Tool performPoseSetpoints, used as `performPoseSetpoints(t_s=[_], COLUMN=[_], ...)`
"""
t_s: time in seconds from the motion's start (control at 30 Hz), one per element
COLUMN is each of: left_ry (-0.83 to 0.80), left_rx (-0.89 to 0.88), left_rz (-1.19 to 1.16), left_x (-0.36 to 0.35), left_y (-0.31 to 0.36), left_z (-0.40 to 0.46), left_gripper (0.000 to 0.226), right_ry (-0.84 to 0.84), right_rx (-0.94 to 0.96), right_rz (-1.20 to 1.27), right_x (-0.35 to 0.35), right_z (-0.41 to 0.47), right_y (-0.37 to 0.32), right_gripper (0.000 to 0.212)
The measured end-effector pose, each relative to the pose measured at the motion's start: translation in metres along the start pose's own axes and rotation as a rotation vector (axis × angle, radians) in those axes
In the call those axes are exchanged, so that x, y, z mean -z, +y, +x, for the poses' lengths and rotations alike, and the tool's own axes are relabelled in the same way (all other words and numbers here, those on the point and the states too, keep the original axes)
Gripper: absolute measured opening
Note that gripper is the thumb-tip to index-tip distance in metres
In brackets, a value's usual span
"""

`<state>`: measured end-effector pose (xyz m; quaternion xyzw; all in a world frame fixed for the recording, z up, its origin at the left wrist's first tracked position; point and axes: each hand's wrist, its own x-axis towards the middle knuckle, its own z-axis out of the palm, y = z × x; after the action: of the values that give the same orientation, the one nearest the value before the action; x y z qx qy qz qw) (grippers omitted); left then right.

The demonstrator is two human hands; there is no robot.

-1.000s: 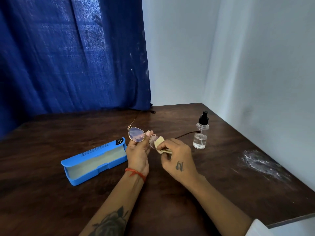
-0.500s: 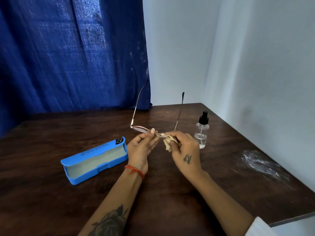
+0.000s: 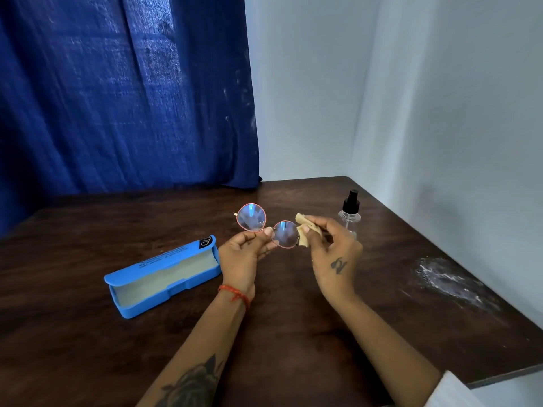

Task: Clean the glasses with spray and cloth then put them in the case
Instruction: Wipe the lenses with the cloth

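Glasses [image 3: 267, 227] now upright between hands

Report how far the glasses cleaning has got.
Done: nothing can be confirmed; spray bottle stands on the table. In hand: left hand holds the glasses up by the bridge, right hand pinches the cloth at one lens edge. Left: finish wiping, then place them in the open, empty blue case.

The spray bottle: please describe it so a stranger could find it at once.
On the dark wooden table, look toward the far right corner by the pale wall. The spray bottle stands upright there, just behind the right hand. It alone is clear with a black pump top.
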<state>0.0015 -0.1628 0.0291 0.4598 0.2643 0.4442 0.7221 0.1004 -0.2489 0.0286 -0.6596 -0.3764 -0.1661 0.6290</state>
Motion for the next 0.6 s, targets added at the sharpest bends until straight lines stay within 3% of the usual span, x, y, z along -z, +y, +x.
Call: performPoseSetpoints(t_s=[0.07, 0.17, 0.33, 0.43, 0.6], left_ry=[0.000, -0.014, 0.024, 0.040, 0.022], left_rx=[0.004, 0.010, 0.010, -0.011, -0.023], left_rz=[-0.014, -0.027, -0.048, -0.045, -0.056], left_x=[-0.001, -0.003, 0.000, 0.001, -0.001], left_y=[-0.001, -0.003, -0.004, -0.004, -0.004], left_z=[-0.001, -0.003, -0.001, -0.001, -0.001], left_gripper=[0.011, 0.005, 0.003, 0.005, 0.009], right_ry=[0.017, -0.134, -0.281, -0.318, -0.219], right_rx=[0.173, 0.414, 0.591, 0.600, 0.448], right_rz=[-0.066, -0.233, -0.284, -0.240, -0.241], right_x=[0.000, -0.005, -0.011, -0.006, -0.003], right_z=[0.000, -0.006, -0.012, -0.010, -0.006], right_y=[0.000, 0.001, 0.003, 0.005, 0.004], right_gripper=[0.028, 0.030, 0.034, 0.042, 0.048])
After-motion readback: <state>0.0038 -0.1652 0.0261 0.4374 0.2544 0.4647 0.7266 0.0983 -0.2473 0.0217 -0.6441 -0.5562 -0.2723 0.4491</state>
